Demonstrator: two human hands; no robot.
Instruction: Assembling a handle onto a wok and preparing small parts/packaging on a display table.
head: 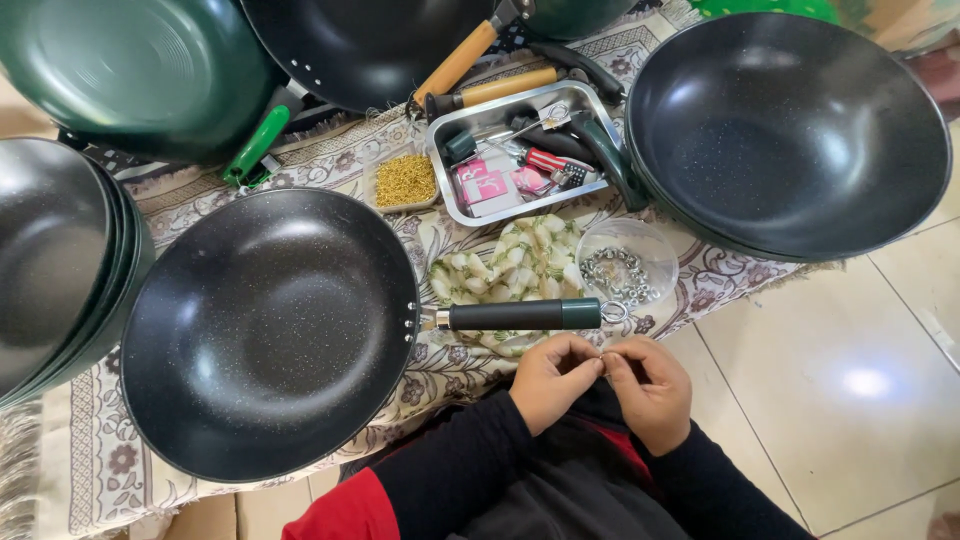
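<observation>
A black speckled wok (265,335) lies on a patterned cloth in front of me, its dark green handle (520,314) pointing right with a metal ring at the tip. Just below that handle, my left hand (550,380) and my right hand (652,390) meet, fingertips pinched together on a tiny metal part (602,357) that is too small to make out. A clear plastic bowl (655,262) of small metal rings sits just beyond the handle's end.
A steel tray (445,195) holds tools and pink packets; beside it is a dish of small brass pieces (405,181). A stack of black woks (790,130) stands at the right, more pans (55,260) at the left and back. Tiled floor (840,400) is at the right.
</observation>
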